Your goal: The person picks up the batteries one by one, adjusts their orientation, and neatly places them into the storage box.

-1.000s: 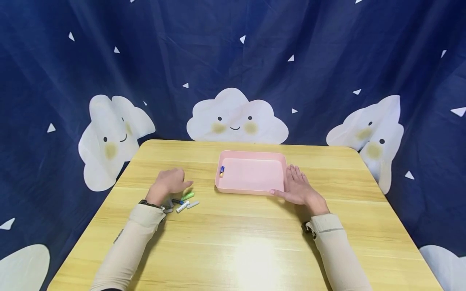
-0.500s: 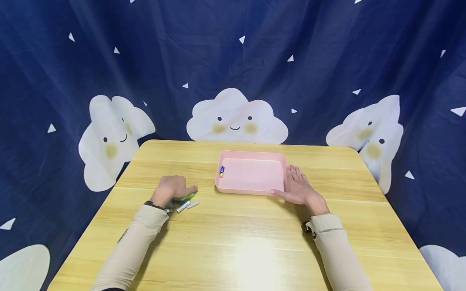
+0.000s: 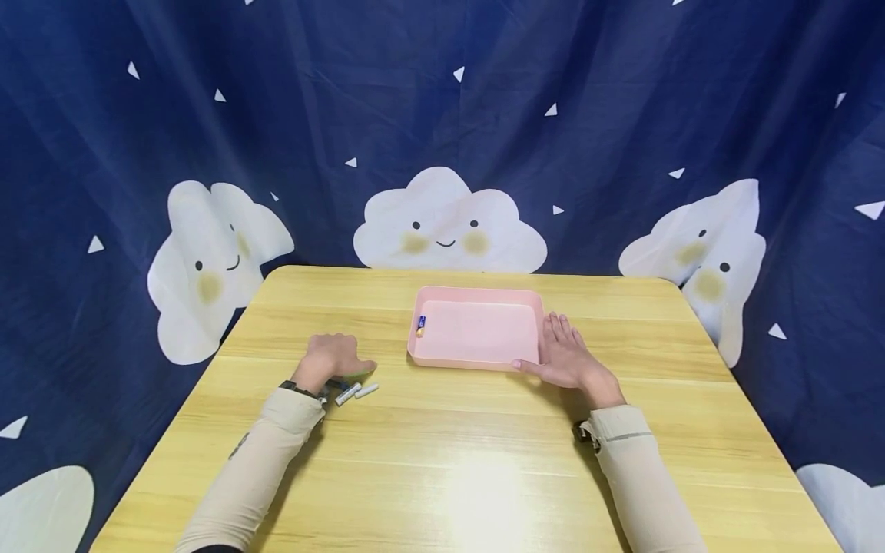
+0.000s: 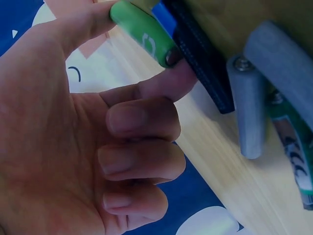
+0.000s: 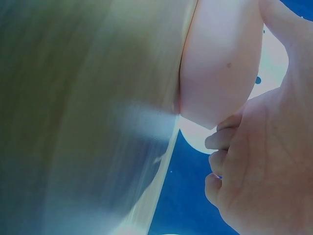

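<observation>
My left hand [image 3: 334,357] is low over a small pile of batteries at the left of the table. In the left wrist view its thumb and index finger pinch a green battery [image 4: 142,32] by the two ends, while the other fingers curl inward. Right beside it lies a dark battery with a blue end [image 4: 200,58]. My right hand [image 3: 567,361] lies with straight fingers along the right side of a pink tray [image 3: 477,330], the thumb at its front rim. A blue and gold battery [image 3: 420,326] lies in the tray's left end.
Two grey batteries [image 4: 247,110] and a green one with dark print [image 4: 293,152] lie near the left hand. A white lettered battery [image 3: 348,395] and a pale one [image 3: 366,390] sit in front. A blue cloud-patterned curtain [image 3: 588,153] hangs behind the wooden table [image 3: 442,430].
My left hand has moved slightly right and toward the pile, and its thumb and index finger now hold the green battery. The right hand and tray have stayed put.
</observation>
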Available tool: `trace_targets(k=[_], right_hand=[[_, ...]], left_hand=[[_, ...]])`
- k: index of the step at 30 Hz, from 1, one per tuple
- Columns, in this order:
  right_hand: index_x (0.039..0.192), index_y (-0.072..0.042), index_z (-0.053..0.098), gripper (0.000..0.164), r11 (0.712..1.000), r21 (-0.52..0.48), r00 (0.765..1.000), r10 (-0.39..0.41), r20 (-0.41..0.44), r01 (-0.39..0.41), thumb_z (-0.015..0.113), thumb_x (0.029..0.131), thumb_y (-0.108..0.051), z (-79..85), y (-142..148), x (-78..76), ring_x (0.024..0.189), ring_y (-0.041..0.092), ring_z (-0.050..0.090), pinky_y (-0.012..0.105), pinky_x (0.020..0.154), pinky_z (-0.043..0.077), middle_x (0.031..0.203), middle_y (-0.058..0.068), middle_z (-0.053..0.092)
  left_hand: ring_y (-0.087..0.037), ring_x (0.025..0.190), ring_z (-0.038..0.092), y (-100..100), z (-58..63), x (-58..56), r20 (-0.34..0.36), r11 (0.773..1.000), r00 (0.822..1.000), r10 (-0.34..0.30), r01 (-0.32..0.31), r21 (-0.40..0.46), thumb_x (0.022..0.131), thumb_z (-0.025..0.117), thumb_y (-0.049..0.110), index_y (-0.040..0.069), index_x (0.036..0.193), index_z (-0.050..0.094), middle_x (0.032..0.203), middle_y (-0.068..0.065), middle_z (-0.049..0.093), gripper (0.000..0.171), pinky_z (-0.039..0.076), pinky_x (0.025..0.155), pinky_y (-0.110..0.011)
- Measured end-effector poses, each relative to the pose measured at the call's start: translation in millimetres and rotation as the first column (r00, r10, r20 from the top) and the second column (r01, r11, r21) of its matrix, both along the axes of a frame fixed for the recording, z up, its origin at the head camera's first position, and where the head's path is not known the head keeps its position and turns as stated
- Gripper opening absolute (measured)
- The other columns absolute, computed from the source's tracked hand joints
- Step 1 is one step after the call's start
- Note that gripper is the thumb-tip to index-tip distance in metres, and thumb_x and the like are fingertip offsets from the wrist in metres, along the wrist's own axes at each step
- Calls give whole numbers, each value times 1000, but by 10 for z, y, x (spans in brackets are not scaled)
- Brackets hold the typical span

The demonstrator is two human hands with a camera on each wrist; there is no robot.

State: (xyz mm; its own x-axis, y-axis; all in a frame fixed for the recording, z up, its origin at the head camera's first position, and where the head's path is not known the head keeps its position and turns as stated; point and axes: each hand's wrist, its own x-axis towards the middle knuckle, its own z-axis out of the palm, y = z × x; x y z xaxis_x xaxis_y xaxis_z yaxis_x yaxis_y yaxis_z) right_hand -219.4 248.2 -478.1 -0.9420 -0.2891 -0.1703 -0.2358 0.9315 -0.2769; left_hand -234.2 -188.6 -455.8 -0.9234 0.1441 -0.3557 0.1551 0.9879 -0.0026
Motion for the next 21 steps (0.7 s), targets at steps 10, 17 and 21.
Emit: trace_targets(k=[10, 17, 21], right_hand=[[159, 13, 3, 119, 1000, -1, 1000, -1, -8, 1, 46, 95, -77, 7, 11, 16, 158, 51, -2, 65, 127, 6, 169, 33, -2], [159, 13, 3, 120, 1000, -16, 1000, -4, 0, 4, 47, 94, -77, 19, 4, 17, 158, 51, -3, 64, 127, 5, 169, 33, -2], [159, 13, 3, 120, 1000, -18, 1000, -8, 1, 8, 47, 94, -77, 26, 4, 16, 158, 51, -3, 64, 127, 5, 169, 33, -2]], left_hand=[[-17, 58, 47, 57, -11, -38, -72, 999, 997, -40, 42, 25, 89, 65, 62, 19, 62, 48, 63, 2, 46, 54, 40, 57, -34], [-13, 52, 38, 54, -58, -35, -114, 995, 990, -82, 88, 48, 87, 74, 60, 19, 55, 41, 56, 5, 35, 61, 33, 52, -31], [-13, 52, 40, 30, -38, -15, -129, 993, 987, -92, 100, 57, 85, 77, 57, 20, 56, 42, 57, 5, 37, 59, 34, 53, -31]])
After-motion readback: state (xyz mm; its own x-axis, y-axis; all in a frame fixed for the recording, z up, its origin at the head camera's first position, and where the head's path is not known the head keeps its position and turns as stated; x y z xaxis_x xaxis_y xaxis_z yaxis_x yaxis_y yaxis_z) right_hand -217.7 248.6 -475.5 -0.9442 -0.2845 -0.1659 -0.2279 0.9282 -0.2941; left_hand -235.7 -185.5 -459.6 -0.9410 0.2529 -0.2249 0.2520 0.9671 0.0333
